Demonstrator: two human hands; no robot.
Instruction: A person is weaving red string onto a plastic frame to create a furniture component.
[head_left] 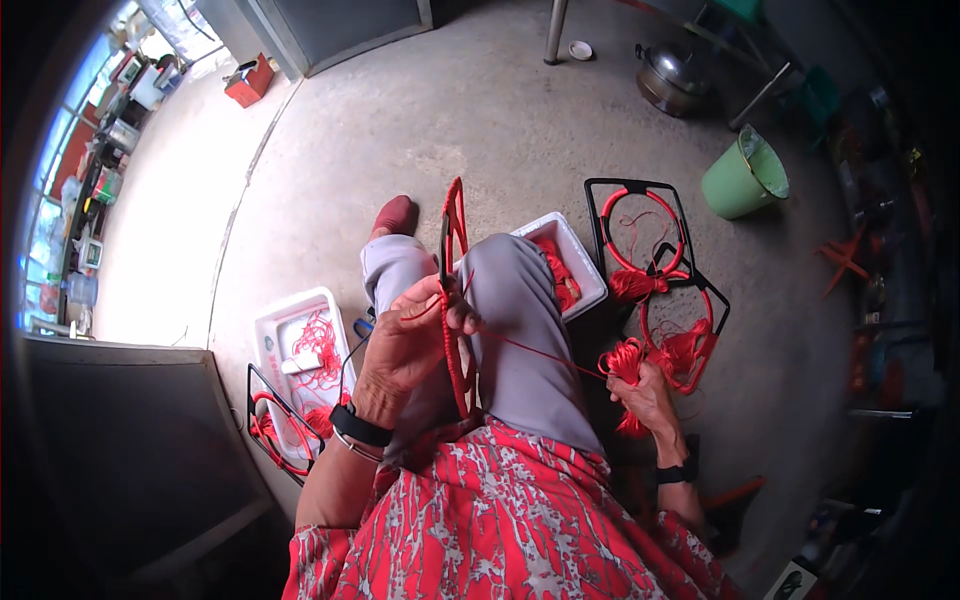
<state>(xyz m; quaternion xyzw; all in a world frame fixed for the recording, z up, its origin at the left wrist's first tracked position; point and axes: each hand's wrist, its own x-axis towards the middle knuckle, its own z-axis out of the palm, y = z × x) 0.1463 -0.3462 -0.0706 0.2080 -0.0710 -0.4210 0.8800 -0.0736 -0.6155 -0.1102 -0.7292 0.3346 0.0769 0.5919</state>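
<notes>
Between my knees stands a black frame with a red cord-wrapped ring [457, 225], seen nearly edge-on. My left hand [398, 345] is closed on it, thumb and fingers pinching the wrapped side, where a loose cord end sticks out. A single red cord [540, 352] runs taut from there across my right thigh. At its other end my right hand [652, 398] grips a looped bundle of red cord [624, 360], held out to the right. Part of the frame's far side is hidden behind the near edge.
At left is a white tray [265, 325] with loose red cord, beside a blue-handled tool [362, 326] and another black frame [262, 383]. At right are a white box [592, 302] of red cord, two wrapped frames [590, 212], a green bucket [730, 185] and a lidded pot [672, 85].
</notes>
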